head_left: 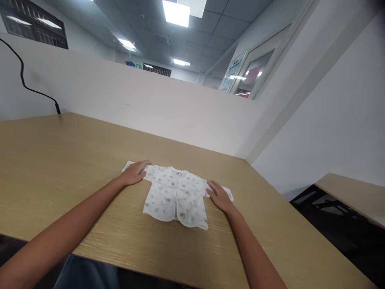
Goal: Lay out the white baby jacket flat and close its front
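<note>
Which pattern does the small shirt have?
The shirt is white with small scattered green, pink and dark prints, in the head view.

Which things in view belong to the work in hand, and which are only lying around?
In use:
white printed baby shirt, spread front up
left hand, on one sleeve
right hand, on the other sleeve
wood-grain tabletop, under the shirt

Not in use:
black cable, at the far left
second wooden top, at right

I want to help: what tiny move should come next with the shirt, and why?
Perhaps the left hand could fold the sleeve under it inward: the shirt lies flat, sleeves spread out, and the right hand rests on the other sleeve.
</note>
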`<state>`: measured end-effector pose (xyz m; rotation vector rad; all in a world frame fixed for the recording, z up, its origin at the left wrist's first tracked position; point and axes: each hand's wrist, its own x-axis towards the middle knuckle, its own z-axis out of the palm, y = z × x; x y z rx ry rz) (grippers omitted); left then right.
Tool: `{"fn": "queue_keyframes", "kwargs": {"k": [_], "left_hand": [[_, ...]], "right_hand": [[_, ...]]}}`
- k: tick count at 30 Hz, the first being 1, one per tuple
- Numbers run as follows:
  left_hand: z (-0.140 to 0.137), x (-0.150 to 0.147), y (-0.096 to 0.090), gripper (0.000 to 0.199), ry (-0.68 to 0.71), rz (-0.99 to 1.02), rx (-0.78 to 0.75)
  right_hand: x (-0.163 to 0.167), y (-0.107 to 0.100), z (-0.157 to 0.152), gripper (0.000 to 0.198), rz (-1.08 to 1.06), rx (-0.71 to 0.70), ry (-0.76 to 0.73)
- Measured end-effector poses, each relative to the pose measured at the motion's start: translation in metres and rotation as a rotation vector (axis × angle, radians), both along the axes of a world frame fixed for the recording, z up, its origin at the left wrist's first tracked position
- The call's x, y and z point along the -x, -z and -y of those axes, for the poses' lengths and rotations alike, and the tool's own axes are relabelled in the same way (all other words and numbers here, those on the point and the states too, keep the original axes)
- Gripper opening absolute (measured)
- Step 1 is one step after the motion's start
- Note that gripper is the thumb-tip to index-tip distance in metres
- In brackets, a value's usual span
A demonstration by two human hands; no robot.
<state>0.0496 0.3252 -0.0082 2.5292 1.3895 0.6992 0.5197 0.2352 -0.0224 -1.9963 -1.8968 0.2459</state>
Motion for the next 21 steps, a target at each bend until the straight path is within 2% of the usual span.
{"fn": "queue_keyframes", "kwargs": {"k": [2,8,14,18,21], "left_hand": [[0.0007,-0.0001,-0.0007,0.062,-0.005,0.011,0.009],[-0.0003,-0.0007,-0.0009,0.038,0.046,-0.014,-0.042],[0.0025,-0.0015,-0.0038,0.046,-0.024,0.014,0.006],[0.0026,-0.0015,-0.0043,0.032,0.011,0.02,-0.02],[0.0012,-0.0013,-0.0029,0.029,0.033,0.026,-0.038]], "right_hand": [[-0.0005,0.0008,-0.0005,0.061,0.002,-0.005,0.0],[-0.0025,0.0025,-0.0026,0.06,0.01,-0.013,-0.008],[-0.0031,0.0029,-0.0022,0.059,0.013,-0.015,-0.001],[-0.0033,0.003,-0.0022,0.06,0.017,-0.014,-0.011],[-0.0042,0.0037,-0.003,0.06,0.021,-0.016,-0.019]]}}
